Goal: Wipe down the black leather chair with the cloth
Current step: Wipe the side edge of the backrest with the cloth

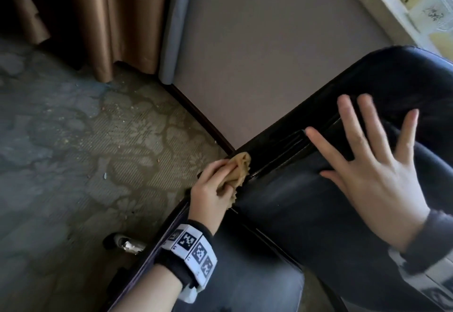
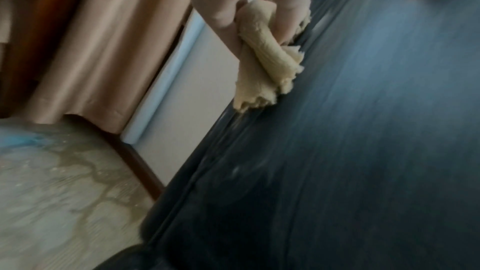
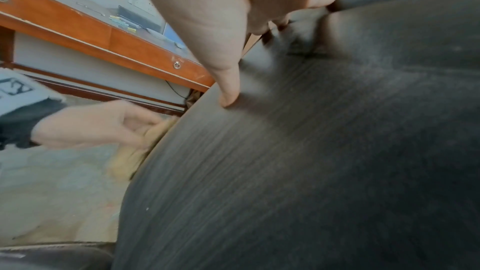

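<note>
The black leather chair fills the lower right of the head view, its surface dusty grey and its back rising at the upper right. My left hand grips a bunched tan cloth and holds it against the chair's left edge, by the seam between seat and back. In the left wrist view the cloth hangs from my curled fingers and touches the chair's edge. My right hand lies flat with spread fingers on the leather; its thumb presses the chair surface.
Patterned carpet with crumbs lies to the left. A brown curtain hangs at the back left, and a beige wall stands close behind the chair. A window sill is at the upper right. A wooden desk stands beyond the chair.
</note>
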